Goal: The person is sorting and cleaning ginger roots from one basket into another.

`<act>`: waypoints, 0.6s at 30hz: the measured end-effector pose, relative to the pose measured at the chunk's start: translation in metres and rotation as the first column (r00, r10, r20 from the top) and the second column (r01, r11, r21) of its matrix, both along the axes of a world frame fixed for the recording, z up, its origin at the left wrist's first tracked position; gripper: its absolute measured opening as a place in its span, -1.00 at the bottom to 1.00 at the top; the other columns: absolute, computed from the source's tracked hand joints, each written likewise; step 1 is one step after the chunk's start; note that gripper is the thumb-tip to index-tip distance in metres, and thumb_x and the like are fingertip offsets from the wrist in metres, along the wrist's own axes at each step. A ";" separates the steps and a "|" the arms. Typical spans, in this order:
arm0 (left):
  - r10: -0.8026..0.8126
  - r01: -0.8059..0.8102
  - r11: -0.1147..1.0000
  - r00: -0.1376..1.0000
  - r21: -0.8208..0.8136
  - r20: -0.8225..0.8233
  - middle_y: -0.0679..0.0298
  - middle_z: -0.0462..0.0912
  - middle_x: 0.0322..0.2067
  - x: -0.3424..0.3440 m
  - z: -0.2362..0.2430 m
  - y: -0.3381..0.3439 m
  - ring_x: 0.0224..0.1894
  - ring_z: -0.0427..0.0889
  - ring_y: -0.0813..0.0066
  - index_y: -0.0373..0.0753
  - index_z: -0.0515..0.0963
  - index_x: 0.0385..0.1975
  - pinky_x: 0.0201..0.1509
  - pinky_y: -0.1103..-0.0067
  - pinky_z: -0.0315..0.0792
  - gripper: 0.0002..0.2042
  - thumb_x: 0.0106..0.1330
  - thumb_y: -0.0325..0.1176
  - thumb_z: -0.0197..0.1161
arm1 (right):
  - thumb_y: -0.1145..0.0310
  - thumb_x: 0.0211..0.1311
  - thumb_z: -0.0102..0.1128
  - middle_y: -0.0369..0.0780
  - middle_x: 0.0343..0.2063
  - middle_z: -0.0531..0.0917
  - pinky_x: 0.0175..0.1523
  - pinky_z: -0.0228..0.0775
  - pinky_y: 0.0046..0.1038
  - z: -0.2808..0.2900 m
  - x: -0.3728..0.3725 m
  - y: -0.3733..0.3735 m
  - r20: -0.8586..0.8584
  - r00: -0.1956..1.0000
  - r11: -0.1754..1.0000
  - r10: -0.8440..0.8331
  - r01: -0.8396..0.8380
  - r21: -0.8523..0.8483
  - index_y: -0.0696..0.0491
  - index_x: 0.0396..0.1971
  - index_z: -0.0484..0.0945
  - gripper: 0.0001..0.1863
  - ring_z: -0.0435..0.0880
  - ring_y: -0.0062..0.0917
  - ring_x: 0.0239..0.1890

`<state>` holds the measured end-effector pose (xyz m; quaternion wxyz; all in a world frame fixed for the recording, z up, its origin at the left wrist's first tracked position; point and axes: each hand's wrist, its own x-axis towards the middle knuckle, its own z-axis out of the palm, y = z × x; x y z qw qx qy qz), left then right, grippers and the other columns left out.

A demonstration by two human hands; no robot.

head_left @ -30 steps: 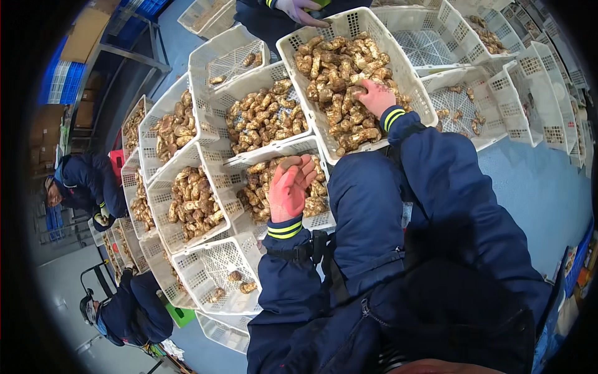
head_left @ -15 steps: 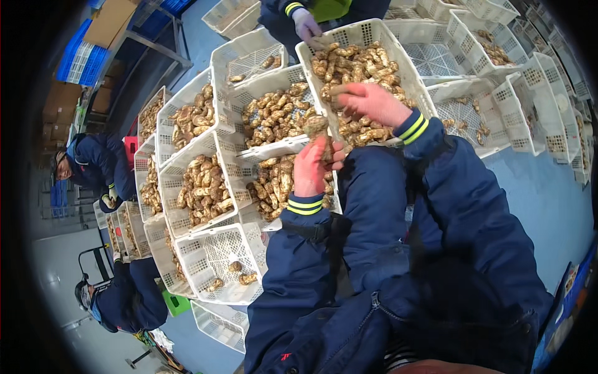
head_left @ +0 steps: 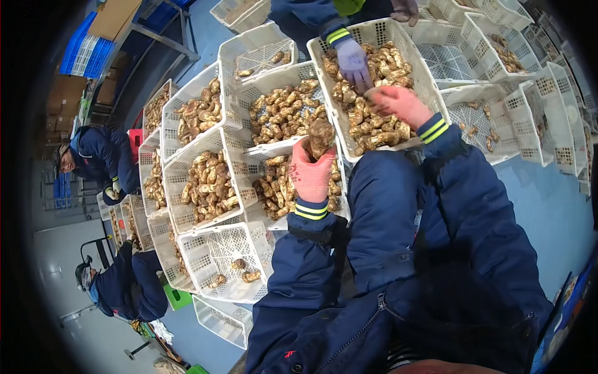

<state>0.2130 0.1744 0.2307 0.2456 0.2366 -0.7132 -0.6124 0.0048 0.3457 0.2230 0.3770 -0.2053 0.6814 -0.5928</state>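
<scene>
My left hand [head_left: 311, 174], in a pink glove, is wrapped round a large brown-capped mushroom [head_left: 321, 136], held upright above a white crate of mushrooms [head_left: 274, 184]. My right hand [head_left: 403, 106], also pink-gloved, has curled fingers with soiled tips over a fuller crate [head_left: 425, 75] at top centre; whatever is at its fingertips is too small to make out. A co-worker's grey-lilac gloved hand [head_left: 354, 65] reaches into that same crate beside my right fingertips, and their other gloved hand [head_left: 405, 11] is at the top edge.
More white crates [head_left: 212, 243] surround these, some holding many mushrooms, others a few. Two co-workers in dark jackets [head_left: 103, 159] [head_left: 134, 290] work at the left. Blue crates [head_left: 78, 50] and cardboard boxes stand at upper left. Blue floor shows at right.
My left hand has gone from raised and holding no visible mushroom to gripping one. My right hand has moved up and rightward. The co-worker's hand has come down into the top-centre crate.
</scene>
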 end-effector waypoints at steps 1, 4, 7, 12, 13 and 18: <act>-0.011 0.013 0.999 0.999 0.048 -0.048 0.15 0.60 -0.23 -0.001 0.002 0.003 -0.21 0.57 0.45 -0.38 0.43 -0.09 -0.09 0.55 0.44 -0.57 0.03 -0.46 0.41 | 0.15 0.29 0.12 -0.33 -0.31 0.63 -0.19 0.38 -0.66 0.014 0.014 -0.008 -0.005 0.997 0.997 0.076 -0.076 0.002 0.12 -0.04 0.52 -0.61 0.55 -0.72 -0.30; 0.058 -0.033 0.982 0.989 -0.185 0.133 0.14 0.61 -0.27 -0.004 0.008 0.007 -0.23 0.61 0.38 -0.34 0.44 -0.10 -0.12 0.53 0.46 -0.56 0.01 -0.42 0.42 | 0.07 0.19 0.19 -0.26 -0.41 0.63 -0.24 0.40 -0.52 0.044 0.056 -0.027 -0.358 0.903 0.971 0.236 -0.231 0.057 0.09 -0.17 0.57 -0.60 0.58 -0.59 -0.38; 0.121 -0.064 0.951 0.978 -0.304 0.172 0.12 0.61 -0.27 -0.004 0.014 0.012 -0.24 0.63 0.27 -0.31 0.45 -0.10 -0.14 0.50 0.46 -0.56 0.02 -0.38 0.42 | 0.13 0.14 0.19 -0.19 -0.45 0.63 -0.26 0.42 -0.48 0.064 0.072 -0.032 -0.504 0.824 0.958 0.260 -0.156 0.239 0.06 -0.26 0.60 -0.69 0.61 -0.50 -0.41; 0.161 -0.100 0.945 0.971 -0.311 0.177 0.10 0.61 -0.28 -0.003 0.018 0.014 -0.24 0.63 0.24 -0.31 0.46 -0.13 -0.15 0.48 0.46 -0.58 0.01 -0.36 0.42 | 0.17 0.10 0.19 -0.20 -0.51 0.63 -0.30 0.41 -0.45 0.065 0.074 -0.034 -0.401 0.870 0.951 0.286 -0.208 0.228 0.04 -0.35 0.62 -0.75 0.62 -0.47 -0.44; 0.164 -0.101 0.952 0.966 -0.289 0.201 0.10 0.62 -0.28 -0.003 0.015 0.014 -0.24 0.63 0.24 -0.31 0.46 -0.14 -0.15 0.48 0.46 -0.58 0.01 -0.36 0.43 | 0.18 0.10 0.19 -0.21 -0.52 0.63 -0.30 0.41 -0.46 0.060 0.072 -0.033 -0.424 0.873 0.968 0.241 -0.186 0.167 0.04 -0.35 0.62 -0.75 0.61 -0.48 -0.44; -0.031 -0.023 0.976 0.969 0.217 0.246 0.23 0.61 -0.45 0.008 -0.015 0.002 -0.49 0.58 0.47 -0.32 0.46 -0.25 -0.43 0.59 0.45 -0.67 0.17 -0.21 0.35 | 0.38 0.18 0.16 -0.33 -0.44 0.63 -0.28 0.37 -0.59 0.020 0.010 -0.009 -0.426 0.873 0.970 -0.238 0.192 -0.149 0.15 -0.26 0.59 -0.81 0.52 -0.73 -0.42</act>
